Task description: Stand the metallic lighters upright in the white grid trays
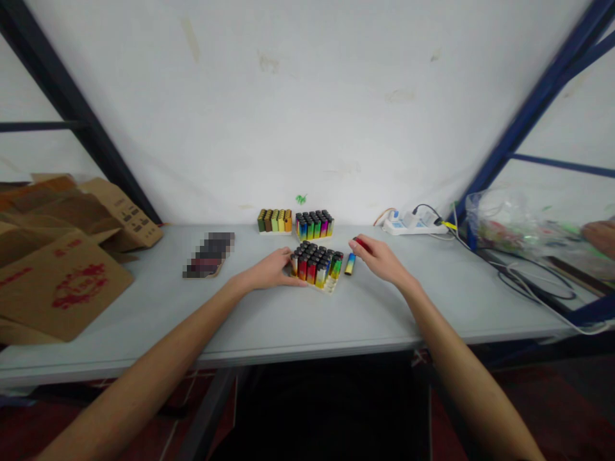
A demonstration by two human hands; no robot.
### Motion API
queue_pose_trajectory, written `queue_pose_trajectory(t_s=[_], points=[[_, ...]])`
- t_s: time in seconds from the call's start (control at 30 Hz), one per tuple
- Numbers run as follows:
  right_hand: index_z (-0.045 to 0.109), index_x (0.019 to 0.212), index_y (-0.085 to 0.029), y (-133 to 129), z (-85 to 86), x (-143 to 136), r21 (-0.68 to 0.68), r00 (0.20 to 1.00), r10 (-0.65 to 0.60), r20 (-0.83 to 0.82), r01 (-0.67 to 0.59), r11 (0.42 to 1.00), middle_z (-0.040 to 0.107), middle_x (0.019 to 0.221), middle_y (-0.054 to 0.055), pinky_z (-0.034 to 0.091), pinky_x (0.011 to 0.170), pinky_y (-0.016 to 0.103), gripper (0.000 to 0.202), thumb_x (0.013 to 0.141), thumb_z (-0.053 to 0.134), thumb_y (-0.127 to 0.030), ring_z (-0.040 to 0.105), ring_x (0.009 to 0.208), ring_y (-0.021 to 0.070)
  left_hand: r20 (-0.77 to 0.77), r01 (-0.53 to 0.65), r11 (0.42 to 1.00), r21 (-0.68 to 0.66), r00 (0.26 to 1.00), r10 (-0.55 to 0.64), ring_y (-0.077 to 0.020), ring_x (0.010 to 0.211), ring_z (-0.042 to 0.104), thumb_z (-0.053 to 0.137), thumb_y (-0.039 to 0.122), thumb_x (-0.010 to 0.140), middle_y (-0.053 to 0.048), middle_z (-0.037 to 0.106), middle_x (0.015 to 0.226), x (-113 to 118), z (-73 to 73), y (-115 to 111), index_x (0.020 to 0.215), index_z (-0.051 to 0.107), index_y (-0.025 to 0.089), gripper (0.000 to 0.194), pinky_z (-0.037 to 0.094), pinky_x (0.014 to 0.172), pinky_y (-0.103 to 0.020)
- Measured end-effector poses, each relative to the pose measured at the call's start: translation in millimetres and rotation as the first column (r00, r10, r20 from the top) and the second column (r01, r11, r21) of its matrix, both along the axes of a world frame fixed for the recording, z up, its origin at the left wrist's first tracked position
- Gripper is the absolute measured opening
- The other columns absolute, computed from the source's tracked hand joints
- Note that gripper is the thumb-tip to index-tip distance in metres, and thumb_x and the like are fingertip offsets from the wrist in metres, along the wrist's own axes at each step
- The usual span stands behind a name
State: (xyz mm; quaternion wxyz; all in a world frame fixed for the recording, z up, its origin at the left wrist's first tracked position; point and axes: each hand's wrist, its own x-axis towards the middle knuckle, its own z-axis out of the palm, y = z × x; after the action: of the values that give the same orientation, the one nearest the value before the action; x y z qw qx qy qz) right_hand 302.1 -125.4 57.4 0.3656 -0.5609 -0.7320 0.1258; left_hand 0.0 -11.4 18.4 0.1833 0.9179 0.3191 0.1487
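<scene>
A pale tray [328, 289] stands on the table, filled with several upright lighters [311, 270] with black tops and shiny bodies in red, silver, blue and green. Some holes at its front right corner hold no lighter. My left hand [271, 269] grips the tray's left side, thumb at the front and fingers behind. To the right of the tray, my right hand [377, 257] pinches a red lighter [357, 239], mostly covered by the fingers. Just below those fingers, a blue and yellow lighter [350, 264] lies on the tabletop, apart from the tray.
Two more lighter blocks, one yellow-brown [275, 221] and one multicoloured [314, 225], stand by the wall. A blurred-out flat object [209, 255] and cardboard boxes [62, 282] are left. At right are a power strip [414, 223], cables, plastic bags [500, 218] and another person's hand [600, 238].
</scene>
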Motion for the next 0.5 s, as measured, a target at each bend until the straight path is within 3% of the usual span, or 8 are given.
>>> queue_pose_trajectory(t_s=[0.13,0.27,0.37,0.5], points=[[0.039,0.064,-0.022,1,-2.7,-7,0.037,0.993,-0.122,0.012,0.121,0.992,0.041,0.058,-0.003,0.027,0.059,0.029,0.055,0.101,0.048,-0.062,0.039,0.059,0.013,-0.009,0.0,1.0,-0.01,1.0,0.0,-0.0322,0.093,0.062,0.077,0.083,0.066,-0.008,0.063,0.097,0,0.6,0,0.093,0.069,0.019,0.069,0.052,0.088,-0.043],[0.035,0.057,-0.023,3,-8.6,-10,0.024,0.986,-0.164,0.028,0.164,0.986,0.034,0.054,-0.004,0.023,0.058,0.03,0.046,0.095,0.05,-0.045,0.036,0.055,0.0117,-0.021,0.025,1.0,0.001,0.999,-0.025,-0.0327,0.099,0.062,0.075,0.082,0.07,-0.009,0.064,0.101,0,0.6,0,0.096,0.071,0.018,0.069,0.051,0.093,-0.043],[0.037,0.056,-0.022,3,-11.7,-12,0.018,0.987,-0.134,0.092,0.133,0.991,0.035,0.053,-0.004,0.022,0.058,0.03,0.036,0.089,0.048,-0.034,0.037,0.055,0.0117,-0.006,0.022,1.0,-0.005,1.0,-0.022,-0.0329,0.099,0.062,0.077,0.08,0.07,-0.009,0.065,0.102,0,0.5,1,0.097,0.073,0.017,0.068,0.051,0.093,-0.043],[0.04,0.059,-0.022,2,-12.0,-14,0.003,0.982,-0.109,0.157,0.11,0.994,0.041,0.053,-0.003,0.022,0.059,0.03,0.031,0.089,0.047,-0.03,0.039,0.054,0.0121,0.008,0.034,0.999,-0.013,0.999,-0.034,-0.0332,0.097,0.063,0.078,0.077,0.07,-0.009,0.066,0.101,-1,0.8,0,0.095,0.075,0.018,0.064,0.052,0.092,-0.043]])
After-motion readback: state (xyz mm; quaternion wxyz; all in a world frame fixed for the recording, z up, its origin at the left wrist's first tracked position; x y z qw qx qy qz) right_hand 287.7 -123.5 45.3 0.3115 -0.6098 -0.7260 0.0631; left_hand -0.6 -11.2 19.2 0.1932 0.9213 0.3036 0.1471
